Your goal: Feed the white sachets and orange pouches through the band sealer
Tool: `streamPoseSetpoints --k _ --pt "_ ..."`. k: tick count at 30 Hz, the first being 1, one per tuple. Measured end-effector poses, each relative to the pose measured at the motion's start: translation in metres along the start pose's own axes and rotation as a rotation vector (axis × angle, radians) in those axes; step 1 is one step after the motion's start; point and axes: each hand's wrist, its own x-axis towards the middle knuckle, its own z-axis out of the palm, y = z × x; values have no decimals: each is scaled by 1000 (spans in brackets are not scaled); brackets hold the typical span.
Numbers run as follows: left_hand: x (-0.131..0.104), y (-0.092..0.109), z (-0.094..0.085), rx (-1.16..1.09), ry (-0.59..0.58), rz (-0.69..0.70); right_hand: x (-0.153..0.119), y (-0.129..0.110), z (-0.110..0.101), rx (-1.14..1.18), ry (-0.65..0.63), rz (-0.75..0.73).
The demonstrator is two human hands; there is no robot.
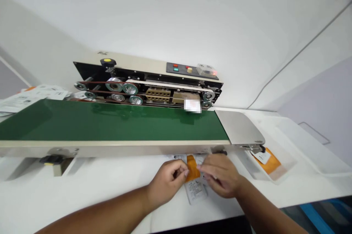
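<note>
My left hand (pixel 169 179) pinches a small orange packet (pixel 193 170) at its left edge, between thumb and curled fingers. From the other side my right hand (pixel 221 175) comes up to the packet's right edge, its fingers drawn together; what lies between those fingertips is too small to tell. Below both hands, on the white table, lies a flat printed packet (pixel 196 192) with small text. More white printed packets (pixel 178 157) show partly behind my hands, against the front of the machine.
A sealing machine with rollers (pixel 130 88) and a control panel (pixel 180 68) stands behind a green conveyor belt (pixel 110 120). Right of its metal end plate (pixel 239 126), a translucent bin (pixel 286 175) holds an orange packet (pixel 268 160). Printed packets (pixel 35 96) are piled at far left.
</note>
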Motion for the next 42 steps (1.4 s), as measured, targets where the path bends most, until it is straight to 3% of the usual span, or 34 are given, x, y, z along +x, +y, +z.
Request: streamPoseSetpoints --k 3,6,12,15,23,29,33,39,42 --pt "0 3 -2 7 15 14 -5 -1 19 37 -223 -36" --pt "-1 6 -4 40 74 30 -8 1 32 27 -337 54" --pt "-1 6 -4 66 101 39 -18 12 52 -52 -371 312" --pt "-1 5 -4 67 93 44 -20 16 58 -50 -388 367" --pt "-1 4 -4 60 90 52 -17 18 63 1 -301 355" --pt "-1 4 -4 75 87 63 -14 15 64 -17 -417 254" --pt "0 3 -4 78 86 62 -14 13 69 -57 -326 252" --pt "-2 5 -6 95 90 114 -17 16 65 -79 -167 74" --pt "-4 5 -7 86 77 194 -17 16 58 5 -12 53"
